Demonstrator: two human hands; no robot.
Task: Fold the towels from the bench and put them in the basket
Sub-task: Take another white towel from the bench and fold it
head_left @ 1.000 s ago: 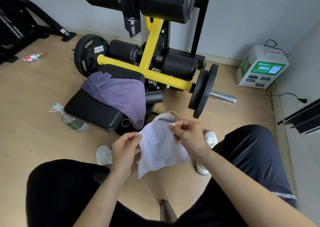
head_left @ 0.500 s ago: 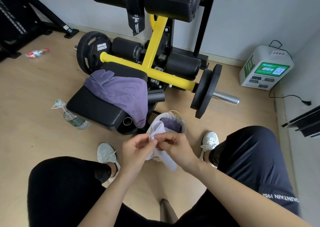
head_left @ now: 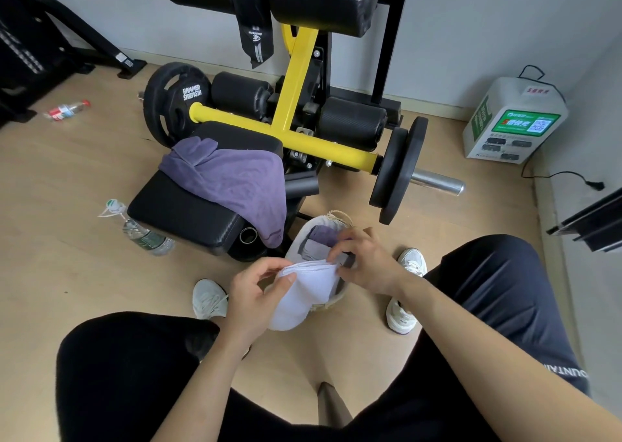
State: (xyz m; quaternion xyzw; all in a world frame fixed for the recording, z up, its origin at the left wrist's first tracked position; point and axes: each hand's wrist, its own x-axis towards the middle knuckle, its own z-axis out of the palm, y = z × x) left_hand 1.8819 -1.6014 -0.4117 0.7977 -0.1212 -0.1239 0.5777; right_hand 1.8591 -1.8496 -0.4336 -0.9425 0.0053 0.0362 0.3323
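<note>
Folded white towel [head_left: 303,293] moved over basket [head_left: 297,239]; purple towel [head_left: 323,233], grey towel [head_left: 315,249] inside.

Both bare forearms reach forward from the bottom edge toward the basket [head_left: 296,243]. The left forearm [head_left: 202,384] rises from the lower left and the right forearm [head_left: 471,334] comes in from the lower right. The left hand [head_left: 259,293] hangs just in front of the basket's near rim, back turned outward. Its fingers [head_left: 269,268] are curled, with thumb and forefinger pinching one end of the white towel [head_left: 303,297] along its folded edge. The right hand [head_left: 367,263] is above the basket's opening, wrist bent slightly, its curled fingers and thumb pinching the other end of that edge. The two hands are close together but do not touch.
</note>
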